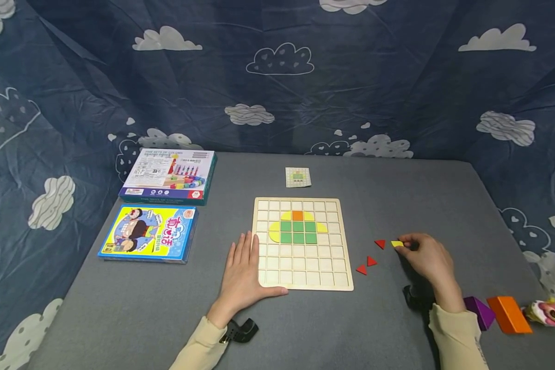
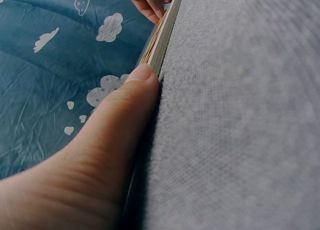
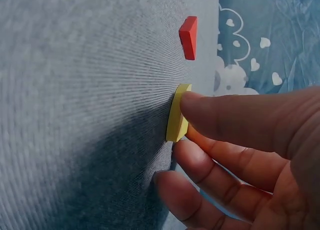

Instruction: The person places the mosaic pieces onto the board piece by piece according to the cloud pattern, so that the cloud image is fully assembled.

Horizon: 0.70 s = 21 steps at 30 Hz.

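A: Middle of the frame?
B: Wooden board with little squares, flat on the grey table. Green, yellow and orange pieces near its top, making a small shape.

A: Left hand?
B: Left hand at the lower left corner of the board. Flat, fingers straight, palm down, gripping nothing. Thumb pressed along the board's near edge, seen close in the left wrist view. Fingers over the board's left edge.

A: Right hand?
B: Right hand right of the board, on the table. Fingers curled, touching a small yellow piece at the fingertips. In the right wrist view, one finger on top of the yellow piece, the others bent just below it. Looks like a pinch, piece on the table.

A: Around the yellow piece?
B: One red triangle just left of it. Two more red triangles lower down, closer to the board. All apart from each other.

A: Lower right of the frame?
B: Purple block and orange block, side by side by the right sleeve. A pink toy right of those.

A: Upper left?
B: Two boxes on the table, one behind the other. Front one yellow and blue with cartoon drawings.

A: Above the board?
B: Small card with a tiny picture, well apart from the board. Blue cloth with white clouds behind everything.
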Motion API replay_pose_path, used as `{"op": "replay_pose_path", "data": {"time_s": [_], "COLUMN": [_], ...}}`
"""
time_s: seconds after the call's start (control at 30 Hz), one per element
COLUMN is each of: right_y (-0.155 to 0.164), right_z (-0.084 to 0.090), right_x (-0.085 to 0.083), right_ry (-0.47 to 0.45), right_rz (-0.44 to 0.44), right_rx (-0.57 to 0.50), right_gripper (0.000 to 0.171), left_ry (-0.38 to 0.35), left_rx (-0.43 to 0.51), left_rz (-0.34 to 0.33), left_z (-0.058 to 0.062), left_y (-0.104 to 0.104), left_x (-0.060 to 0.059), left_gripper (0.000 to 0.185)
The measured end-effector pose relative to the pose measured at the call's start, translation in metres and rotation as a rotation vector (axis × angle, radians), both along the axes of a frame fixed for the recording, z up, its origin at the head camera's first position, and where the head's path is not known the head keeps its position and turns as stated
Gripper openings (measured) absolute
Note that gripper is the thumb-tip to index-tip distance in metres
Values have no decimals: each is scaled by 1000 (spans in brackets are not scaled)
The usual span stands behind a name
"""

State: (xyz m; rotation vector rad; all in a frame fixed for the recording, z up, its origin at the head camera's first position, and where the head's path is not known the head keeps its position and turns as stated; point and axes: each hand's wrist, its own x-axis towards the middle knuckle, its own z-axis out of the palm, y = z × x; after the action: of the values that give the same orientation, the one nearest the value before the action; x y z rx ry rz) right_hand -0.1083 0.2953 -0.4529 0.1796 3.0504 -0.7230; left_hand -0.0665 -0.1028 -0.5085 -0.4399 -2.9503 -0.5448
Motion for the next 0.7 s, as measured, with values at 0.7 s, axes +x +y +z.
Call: {"op": "replay_pose_path", "data": {"time_s": [0.7], "right_y": [-1], "right_z": [-4], "right_x": [3], "right_ry": [4], "right_rz": [1], "right_rx": [-28], "right_gripper": [23], "left_ry": [0], "left_rx": [-15], "left_rz": [-2], "left_z": [-1], "left_y": [0], "left_x": [-1], "left_gripper": [136]}}
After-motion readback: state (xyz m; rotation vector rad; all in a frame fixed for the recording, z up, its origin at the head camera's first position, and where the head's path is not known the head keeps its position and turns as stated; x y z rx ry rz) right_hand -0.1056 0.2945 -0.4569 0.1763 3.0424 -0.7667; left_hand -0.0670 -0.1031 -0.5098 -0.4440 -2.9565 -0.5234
